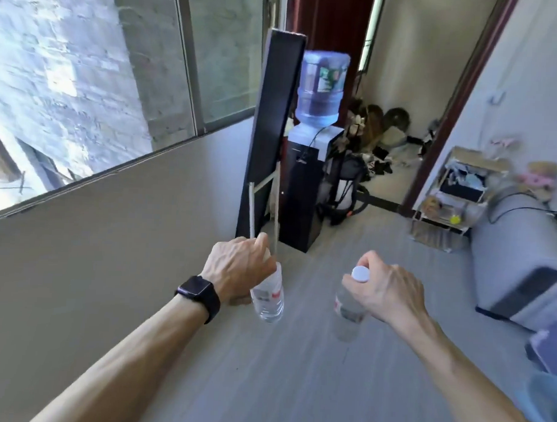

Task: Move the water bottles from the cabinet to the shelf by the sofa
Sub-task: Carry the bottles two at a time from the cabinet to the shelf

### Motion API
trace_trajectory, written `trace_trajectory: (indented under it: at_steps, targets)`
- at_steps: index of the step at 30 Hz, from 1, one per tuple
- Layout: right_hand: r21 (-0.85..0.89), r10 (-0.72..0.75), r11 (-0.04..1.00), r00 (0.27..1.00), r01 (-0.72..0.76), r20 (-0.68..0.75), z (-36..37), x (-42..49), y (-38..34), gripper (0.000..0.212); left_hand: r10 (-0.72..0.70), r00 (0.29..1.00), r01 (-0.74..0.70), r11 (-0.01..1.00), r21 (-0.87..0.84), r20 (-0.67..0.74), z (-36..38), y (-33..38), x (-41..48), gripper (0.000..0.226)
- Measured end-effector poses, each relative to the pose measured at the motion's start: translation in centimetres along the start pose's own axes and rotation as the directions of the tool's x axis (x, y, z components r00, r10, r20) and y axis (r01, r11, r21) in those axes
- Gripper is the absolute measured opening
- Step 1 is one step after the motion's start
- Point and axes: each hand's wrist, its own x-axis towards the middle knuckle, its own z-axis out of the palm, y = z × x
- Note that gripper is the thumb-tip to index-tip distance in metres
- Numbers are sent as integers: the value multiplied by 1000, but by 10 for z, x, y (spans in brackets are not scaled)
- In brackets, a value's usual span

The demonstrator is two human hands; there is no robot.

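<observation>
My left hand (237,266), with a black watch on the wrist, grips the top of a clear water bottle (267,300) that hangs down over the floor; a red and white label shows on it. My right hand (388,290) holds a second clear bottle (349,311) by its neck, its white cap (360,273) showing between my fingers. Both bottles are in the air at about the same height. A small white shelf unit (451,198) with cluttered compartments stands at the right beside a grey sofa arm (516,247). No cabinet is in view.
A water dispenser (307,167) with a blue jug stands ahead by a tall dark board (274,122) leaning on the wall. A backpack (344,188) lies beside it. An open doorway (397,126) shows clutter beyond. Windows run along the left wall. Grey floor stretches ahead.
</observation>
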Motion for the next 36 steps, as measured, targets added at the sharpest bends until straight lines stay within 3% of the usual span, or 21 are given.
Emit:
trace_trajectory:
  at_steps: [5, 9, 15, 22, 36]
  targets:
    - [-21, 128, 991, 978, -133, -164, -48, 64, 26, 29, 159, 984, -164, 985, -52, -75, -14, 6, 114, 21]
    - [-65, 207, 970, 932, -236, -299, -80, 108, 40, 29, 342, 933, -340, 940, 43, -110, -20, 11, 190, 22]
    - [-37, 280, 944, 852, -329, -442, -99, 171, 83, 37, 434, 891, -435, 900, 23, -133, -30, 40, 296, 26]
    - [32, 339, 928, 804, -372, -488, -100, 262, 163, 40, 477, 868, -472, 879, 67, -140, -17, 110, 416, 28]
    - [47, 320, 941, 842, -334, -434, -108, 455, 347, 36, 433, 883, -434, 900, 31, -181, 44, 250, 660, 30]
